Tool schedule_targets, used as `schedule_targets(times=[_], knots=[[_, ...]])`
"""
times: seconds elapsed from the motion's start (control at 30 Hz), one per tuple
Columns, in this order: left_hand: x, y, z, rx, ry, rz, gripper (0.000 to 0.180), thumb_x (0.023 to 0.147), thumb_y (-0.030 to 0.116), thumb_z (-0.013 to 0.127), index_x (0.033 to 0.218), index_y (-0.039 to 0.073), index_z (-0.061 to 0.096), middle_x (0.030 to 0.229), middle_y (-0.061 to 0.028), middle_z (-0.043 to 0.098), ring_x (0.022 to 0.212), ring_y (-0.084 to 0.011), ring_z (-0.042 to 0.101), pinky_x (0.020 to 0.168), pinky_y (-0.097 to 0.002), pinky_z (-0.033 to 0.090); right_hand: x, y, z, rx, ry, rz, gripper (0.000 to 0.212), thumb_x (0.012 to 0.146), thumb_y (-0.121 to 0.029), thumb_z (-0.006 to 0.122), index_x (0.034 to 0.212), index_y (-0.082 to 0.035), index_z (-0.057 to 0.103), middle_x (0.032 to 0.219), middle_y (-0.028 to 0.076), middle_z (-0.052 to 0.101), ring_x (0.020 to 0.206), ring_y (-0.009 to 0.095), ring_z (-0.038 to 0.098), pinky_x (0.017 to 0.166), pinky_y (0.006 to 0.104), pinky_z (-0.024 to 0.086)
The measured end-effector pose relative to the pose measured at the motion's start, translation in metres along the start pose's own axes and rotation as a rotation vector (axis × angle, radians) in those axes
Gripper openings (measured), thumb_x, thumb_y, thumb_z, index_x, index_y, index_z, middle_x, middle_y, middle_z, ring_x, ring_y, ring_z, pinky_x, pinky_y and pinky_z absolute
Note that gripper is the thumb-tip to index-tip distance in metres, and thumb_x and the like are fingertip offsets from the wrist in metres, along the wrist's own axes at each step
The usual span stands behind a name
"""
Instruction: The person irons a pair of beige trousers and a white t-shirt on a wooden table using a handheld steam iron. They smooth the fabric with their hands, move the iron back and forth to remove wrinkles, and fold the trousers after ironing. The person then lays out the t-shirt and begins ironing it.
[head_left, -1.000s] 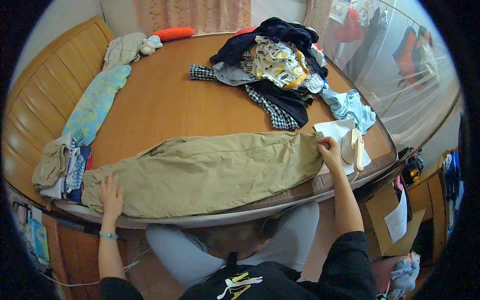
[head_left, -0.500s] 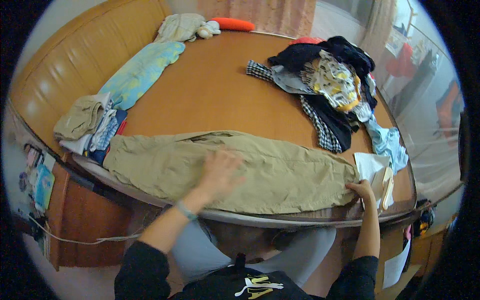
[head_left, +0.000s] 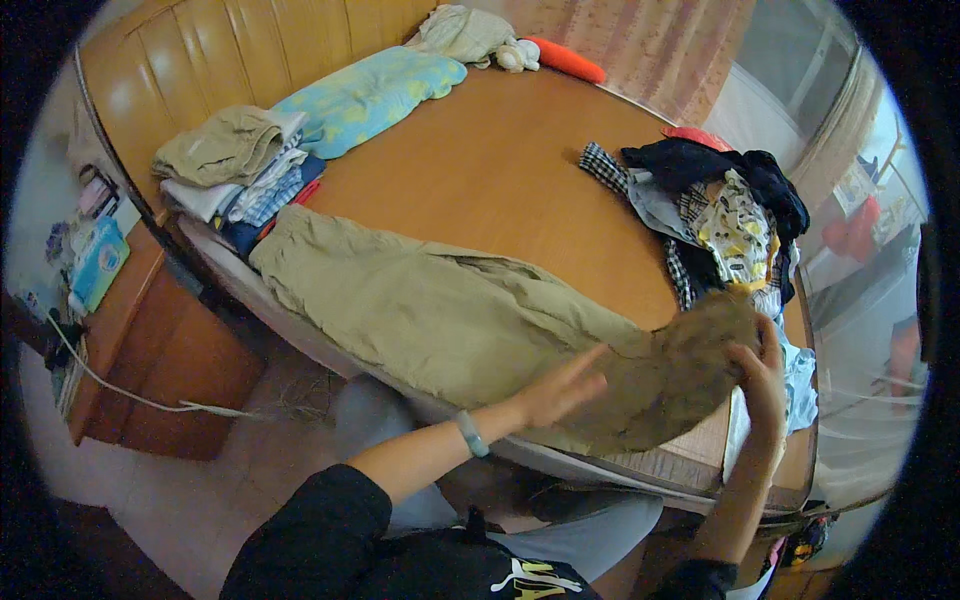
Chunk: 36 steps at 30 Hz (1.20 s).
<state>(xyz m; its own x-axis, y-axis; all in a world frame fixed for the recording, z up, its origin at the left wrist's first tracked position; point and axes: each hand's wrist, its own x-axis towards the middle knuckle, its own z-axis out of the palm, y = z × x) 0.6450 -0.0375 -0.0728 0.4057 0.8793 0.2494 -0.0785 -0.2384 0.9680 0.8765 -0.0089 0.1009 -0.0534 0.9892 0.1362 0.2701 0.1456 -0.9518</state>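
Khaki trousers [head_left: 430, 300] lie lengthwise along the near edge of the bed, folded leg over leg. My right hand [head_left: 758, 365] grips their right end and holds it up off the surface, so that end curves upward and looks darker. Over the right half of the trousers is my left hand [head_left: 565, 390], its fingers stretched out and holding nothing. Whether its underside touches the cloth I cannot tell.
A folded stack of clothes [head_left: 225, 150] sits at the left, beside a blue-yellow pillow [head_left: 370, 95]. Loose clothes [head_left: 735, 220] are heaped at the right. A padded headboard [head_left: 250, 50] borders the left. An orange cushion [head_left: 565, 60] lies at the far edge.
My right hand has raised the right end of the trousers from the bed. My left hand has moved right along the cloth. The whole view has shifted.
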Motion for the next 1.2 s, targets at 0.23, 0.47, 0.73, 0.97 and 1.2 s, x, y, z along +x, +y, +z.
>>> schedule_targets(times=[0.23, 0.47, 0.73, 0.97, 1.2], knots=[[-0.053, 0.017, -0.110, -0.782, 0.565, -0.116, 0.062, 0.082, 0.038, 0.051, 0.128, 0.002, 0.028, 0.122, -0.0101, 0.043, 0.110, -0.0204, 0.043, 0.091, -0.0352, 0.035, 0.005, 0.003, 0.213, -0.190, -0.640, -0.082, 0.057, 0.069, -0.028, 0.069, 0.113, -0.002, 0.044, 0.090, 0.017, 0.059, 0.079, 0.027, 0.058, 0.070, 0.0363, 0.047], [-0.079, -0.028, -0.133, 0.204, 0.837, -0.207, 0.065, 0.070, 0.011, 0.064, 0.123, -0.005, 0.029, 0.105, -0.0199, 0.053, 0.093, -0.0279, 0.055, 0.082, -0.0346, 0.042, 0.008, 0.077, 0.242, -0.354, -0.511, -0.413, 0.055, 0.074, -0.025, 0.064, 0.118, -0.001, 0.042, 0.115, 0.019, 0.048, 0.107, 0.034, 0.046, 0.089, 0.0384, 0.038], [-0.146, 0.012, -0.218, 0.964, 1.239, -0.170, 0.070, 0.068, 0.021, 0.066, 0.123, -0.005, 0.031, 0.119, -0.0243, 0.040, 0.112, -0.0371, 0.035, 0.095, -0.0450, 0.028, -0.009, 0.122, 0.272, -0.926, -0.556, -0.663, 0.062, 0.080, -0.053, 0.043, 0.131, -0.019, 0.033, 0.139, 0.013, 0.020, 0.129, 0.036, 0.012, 0.100, 0.0548, 0.013], [-0.185, 0.034, -0.346, 0.926, 1.179, -0.736, 0.093, 0.055, 0.044, 0.074, 0.119, -0.011, 0.035, 0.114, -0.0270, 0.047, 0.105, -0.0339, 0.048, 0.089, -0.0372, 0.039, -0.006, 0.124, 0.274, -0.905, -0.573, -0.690, 0.063, 0.080, -0.050, 0.046, 0.131, -0.017, 0.031, 0.139, 0.014, 0.021, 0.129, 0.035, 0.014, 0.100, 0.0533, 0.014], [-0.214, 0.017, -0.410, 0.231, 1.188, -0.691, 0.077, 0.056, 0.026, 0.076, 0.111, -0.013, 0.040, 0.107, -0.0194, 0.052, 0.094, -0.0262, 0.055, 0.075, -0.0345, 0.046, -0.014, 0.096, 0.230, -0.071, -0.406, -0.456, 0.054, 0.081, -0.028, 0.053, 0.128, -0.008, 0.034, 0.136, 0.017, 0.025, 0.127, 0.032, 0.023, 0.102, 0.0390, 0.020]])
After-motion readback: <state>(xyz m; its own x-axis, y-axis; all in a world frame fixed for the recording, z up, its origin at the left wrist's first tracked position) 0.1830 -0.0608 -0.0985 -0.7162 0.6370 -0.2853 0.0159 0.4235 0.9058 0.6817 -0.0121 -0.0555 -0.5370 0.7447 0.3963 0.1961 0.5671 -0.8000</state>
